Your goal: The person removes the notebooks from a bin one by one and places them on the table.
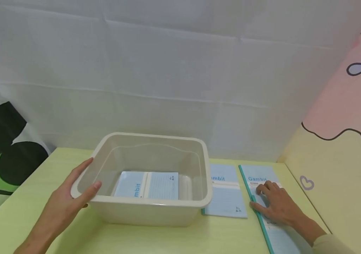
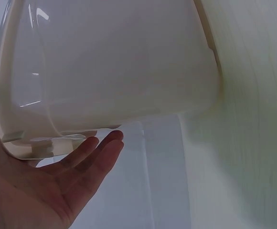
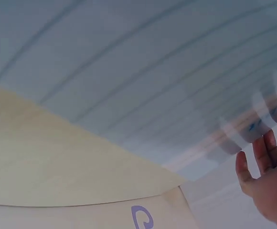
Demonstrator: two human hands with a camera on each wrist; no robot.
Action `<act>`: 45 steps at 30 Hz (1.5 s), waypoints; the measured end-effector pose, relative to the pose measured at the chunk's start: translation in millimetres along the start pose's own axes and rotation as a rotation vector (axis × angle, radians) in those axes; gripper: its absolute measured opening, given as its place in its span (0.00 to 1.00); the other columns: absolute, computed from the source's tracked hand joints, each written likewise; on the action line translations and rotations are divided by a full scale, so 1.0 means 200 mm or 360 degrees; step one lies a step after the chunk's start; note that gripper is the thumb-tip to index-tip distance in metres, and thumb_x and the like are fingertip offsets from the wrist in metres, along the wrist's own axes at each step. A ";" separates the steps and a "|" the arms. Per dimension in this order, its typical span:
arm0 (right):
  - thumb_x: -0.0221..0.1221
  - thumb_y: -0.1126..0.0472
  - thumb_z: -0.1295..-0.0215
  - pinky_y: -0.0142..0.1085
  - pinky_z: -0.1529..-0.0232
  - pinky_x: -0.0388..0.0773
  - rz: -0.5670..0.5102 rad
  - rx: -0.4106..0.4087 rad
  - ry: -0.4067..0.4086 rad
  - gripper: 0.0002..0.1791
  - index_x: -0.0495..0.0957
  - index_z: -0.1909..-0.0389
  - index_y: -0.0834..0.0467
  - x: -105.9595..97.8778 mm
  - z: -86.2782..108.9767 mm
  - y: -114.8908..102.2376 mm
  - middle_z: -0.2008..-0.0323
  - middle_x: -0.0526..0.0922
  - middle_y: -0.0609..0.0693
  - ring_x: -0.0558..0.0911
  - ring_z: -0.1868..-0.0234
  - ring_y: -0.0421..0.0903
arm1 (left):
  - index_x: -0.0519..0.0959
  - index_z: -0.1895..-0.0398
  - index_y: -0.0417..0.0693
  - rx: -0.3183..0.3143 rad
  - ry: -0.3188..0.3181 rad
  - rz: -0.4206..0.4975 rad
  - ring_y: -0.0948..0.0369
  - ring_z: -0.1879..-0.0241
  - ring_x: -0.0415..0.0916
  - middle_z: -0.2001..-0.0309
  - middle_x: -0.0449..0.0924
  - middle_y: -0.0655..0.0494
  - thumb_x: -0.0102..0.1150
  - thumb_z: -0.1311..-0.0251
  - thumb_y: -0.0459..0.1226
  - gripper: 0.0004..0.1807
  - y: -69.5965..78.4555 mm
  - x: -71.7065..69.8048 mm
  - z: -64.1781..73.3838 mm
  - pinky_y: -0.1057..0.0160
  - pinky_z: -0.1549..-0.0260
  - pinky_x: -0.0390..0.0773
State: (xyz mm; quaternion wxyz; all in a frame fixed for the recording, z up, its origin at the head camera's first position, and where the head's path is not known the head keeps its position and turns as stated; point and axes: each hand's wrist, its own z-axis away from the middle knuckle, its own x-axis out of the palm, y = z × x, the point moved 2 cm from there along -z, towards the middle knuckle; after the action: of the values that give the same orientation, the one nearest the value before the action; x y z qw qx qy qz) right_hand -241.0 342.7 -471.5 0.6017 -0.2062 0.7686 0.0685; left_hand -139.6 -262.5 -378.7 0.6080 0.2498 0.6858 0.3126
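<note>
My left hand [image 1: 63,201] holds the left rim of a cream plastic tub [image 1: 145,213], thumb over the edge and fingers outside, below the rim in the left wrist view. A light-blue notebook [image 1: 164,185] lies on the tub's floor. At the right, my right hand [image 1: 277,204] rests its fingertips on light-blue notebooks with green spines. One notebook [image 1: 256,171] lies farther back and another [image 1: 283,243] nearer; the hand hides where they meet. In the right wrist view, fingertips touch a glossy lined cover [image 3: 176,90].
Another light-blue notebook [image 1: 226,201] lies just right of the tub, partly behind its wall. A pale yellow table [image 1: 129,241] bears everything. A white cloth wall [image 1: 167,70] stands behind, and a pink and yellow printed wall [image 1: 342,169] borders the right side.
</note>
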 end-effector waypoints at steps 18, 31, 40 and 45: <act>0.69 0.50 0.33 0.54 0.50 0.77 -0.0175 -0.0151 0.0214 0.14 0.81 0.54 0.53 -0.25 -0.34 -0.25 0.52 0.80 0.51 0.79 0.52 0.52 | 0.41 0.16 0.80 -0.0075 -0.0088 0.0097 0.71 0.53 0.73 0.27 0.65 0.36 0.53 0.25 0.57 0.43 -0.01 0.01 0.01 0.61 0.69 0.85; 0.64 0.45 0.28 0.59 0.39 0.75 -0.0353 -0.0280 0.0216 0.17 0.80 0.47 0.51 -0.43 -0.61 -0.59 0.45 0.80 0.50 0.79 0.42 0.54 | 0.40 0.16 0.80 -0.0087 -0.0098 0.0119 0.64 0.51 0.74 0.26 0.63 0.35 0.53 0.25 0.57 0.43 0.00 0.03 0.01 0.60 0.69 0.87; 0.64 0.45 0.29 0.58 0.40 0.76 -0.0302 -0.0445 0.0238 0.19 0.81 0.45 0.52 -0.51 -0.72 -0.79 0.44 0.80 0.51 0.79 0.44 0.54 | 0.40 0.16 0.80 -0.0071 -0.0089 0.0109 0.63 0.50 0.75 0.26 0.63 0.35 0.53 0.25 0.57 0.43 0.00 0.02 0.01 0.60 0.70 0.87; 0.63 0.43 0.29 0.58 0.37 0.75 -0.0297 -0.0525 0.0202 0.21 0.80 0.43 0.51 -0.56 -0.78 -0.91 0.43 0.80 0.51 0.80 0.45 0.53 | 0.40 0.16 0.80 -0.0057 -0.0088 0.0107 0.61 0.49 0.75 0.26 0.63 0.35 0.52 0.25 0.58 0.43 0.00 0.02 0.00 0.60 0.70 0.87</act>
State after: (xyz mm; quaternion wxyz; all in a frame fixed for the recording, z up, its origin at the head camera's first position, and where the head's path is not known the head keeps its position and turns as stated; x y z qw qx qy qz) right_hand -286.3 149.6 -298.1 0.5137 -0.3761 0.7610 0.1243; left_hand -139.5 -259.1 -381.5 0.6202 0.2703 0.6542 0.3382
